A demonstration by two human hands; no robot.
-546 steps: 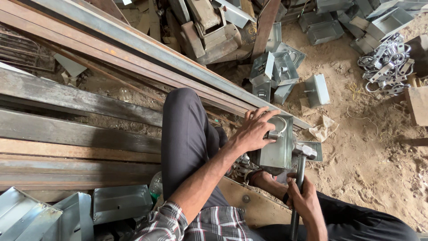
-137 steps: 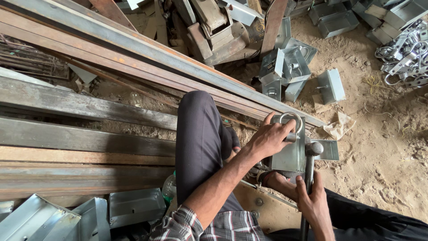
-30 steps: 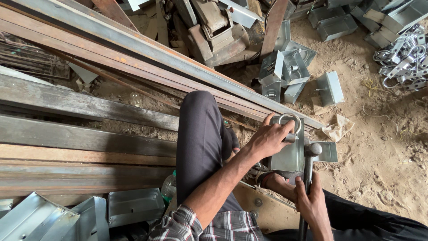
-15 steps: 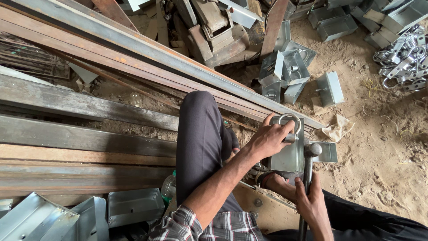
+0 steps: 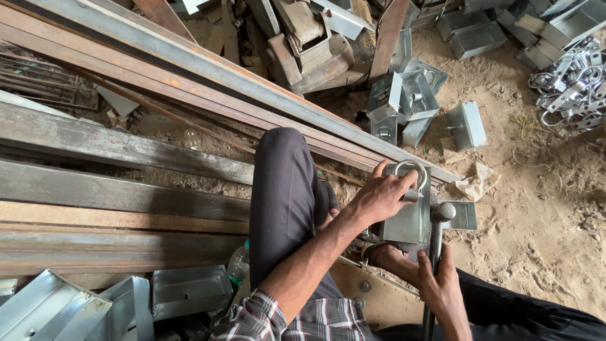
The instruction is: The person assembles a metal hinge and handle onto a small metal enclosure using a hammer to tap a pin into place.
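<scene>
My left hand [image 5: 379,197] grips the top of a galvanised metal box [image 5: 409,218] that has a ring handle [image 5: 411,169] and stands upright on the sandy ground. My right hand [image 5: 442,285] is wrapped around the dark handle of a hammer [image 5: 437,237]. The hammer's rounded head rests against the box's right edge. A flat metal plate [image 5: 464,216] lies just right of the box. My bent knee in dark trousers [image 5: 284,189] is left of the box.
Long rusty steel beams [image 5: 126,189] and angle bars [image 5: 208,72] lie across the left. Several galvanised boxes [image 5: 404,101] are scattered beyond on the sand. A heap of ring latches [image 5: 571,82] sits at upper right. Metal trays [image 5: 126,303] lie lower left.
Over the last second nothing has visibly moved; both hands keep their hold on the box and the hammer.
</scene>
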